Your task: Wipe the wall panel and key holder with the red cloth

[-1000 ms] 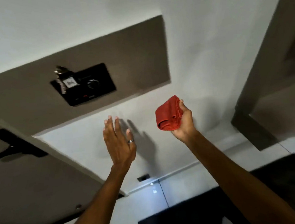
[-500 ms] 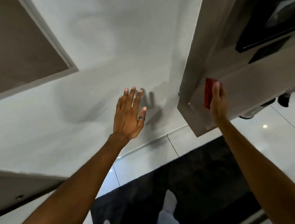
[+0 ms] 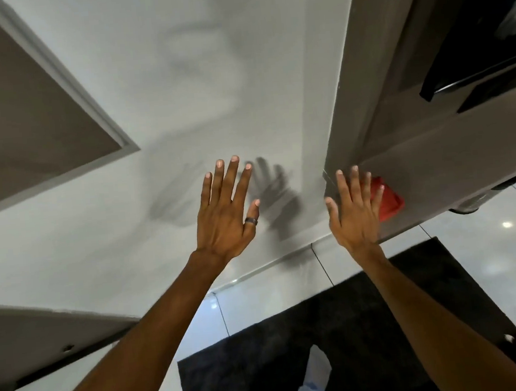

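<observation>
head-worn view, facing wall, tilted down, close

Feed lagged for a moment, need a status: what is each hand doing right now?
Left hand: open, fingers spread, holding nothing.
Right hand: flat, fingers extended, pressing the red cloth against the grey panel.

A white wall [image 3: 153,79] fills the middle of the view, with soft grey shadows on it. At the upper left there is a brown-grey recessed panel [image 3: 19,116] with a pale frame. On the right a grey-beige column [image 3: 364,70] comes forward from the wall, and a black flat object [image 3: 480,35] is fixed on its side face. The floor [image 3: 489,256] below is made of glossy white tiles, which reflect small spots of light. A dark rug [image 3: 372,335] lies on the tiles near the wall.
</observation>
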Motion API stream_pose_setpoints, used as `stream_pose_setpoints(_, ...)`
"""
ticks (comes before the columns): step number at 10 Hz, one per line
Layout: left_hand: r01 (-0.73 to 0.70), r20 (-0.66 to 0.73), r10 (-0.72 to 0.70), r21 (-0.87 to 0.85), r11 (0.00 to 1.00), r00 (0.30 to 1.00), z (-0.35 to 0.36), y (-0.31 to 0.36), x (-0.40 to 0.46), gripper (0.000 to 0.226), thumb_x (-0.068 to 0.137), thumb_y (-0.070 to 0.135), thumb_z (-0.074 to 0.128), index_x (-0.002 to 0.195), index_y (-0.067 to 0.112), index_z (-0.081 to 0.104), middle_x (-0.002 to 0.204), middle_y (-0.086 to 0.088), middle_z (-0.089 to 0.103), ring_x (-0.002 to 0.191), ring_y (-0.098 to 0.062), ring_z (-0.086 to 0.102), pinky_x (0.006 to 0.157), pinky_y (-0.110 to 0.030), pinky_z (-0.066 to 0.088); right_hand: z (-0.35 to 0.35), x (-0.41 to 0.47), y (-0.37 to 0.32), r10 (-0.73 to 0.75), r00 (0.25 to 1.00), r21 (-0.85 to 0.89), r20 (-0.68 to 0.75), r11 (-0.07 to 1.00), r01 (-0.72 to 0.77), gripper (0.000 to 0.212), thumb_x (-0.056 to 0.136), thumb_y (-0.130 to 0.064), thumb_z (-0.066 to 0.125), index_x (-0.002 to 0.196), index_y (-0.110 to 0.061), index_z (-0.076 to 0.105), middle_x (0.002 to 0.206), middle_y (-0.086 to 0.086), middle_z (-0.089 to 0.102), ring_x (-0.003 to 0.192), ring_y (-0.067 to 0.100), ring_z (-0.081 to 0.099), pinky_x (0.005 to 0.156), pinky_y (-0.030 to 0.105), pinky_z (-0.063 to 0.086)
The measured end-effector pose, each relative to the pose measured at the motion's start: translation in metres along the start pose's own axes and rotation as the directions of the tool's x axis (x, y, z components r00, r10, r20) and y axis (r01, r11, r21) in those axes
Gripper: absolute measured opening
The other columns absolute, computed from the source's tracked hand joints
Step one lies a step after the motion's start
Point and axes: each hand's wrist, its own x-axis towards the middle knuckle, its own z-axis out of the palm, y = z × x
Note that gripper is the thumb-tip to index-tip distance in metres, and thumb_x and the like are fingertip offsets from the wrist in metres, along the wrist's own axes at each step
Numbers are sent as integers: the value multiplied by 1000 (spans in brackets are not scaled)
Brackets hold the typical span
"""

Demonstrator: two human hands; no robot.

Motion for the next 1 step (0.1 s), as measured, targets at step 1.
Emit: stream_pose_setpoints(1, -22, -134, 30, 61, 998, 991, -43, -16, 17, 66, 103, 35, 45, 161, 14, 24, 170, -13, 14, 158, -33, 5, 129, -52, 12, -21, 11, -81, -155, 955, 163, -252, 966, 199, 64, 108, -51, 30, 166, -28, 16, 177, 9, 8, 164, 33, -2, 132, 66, 5)
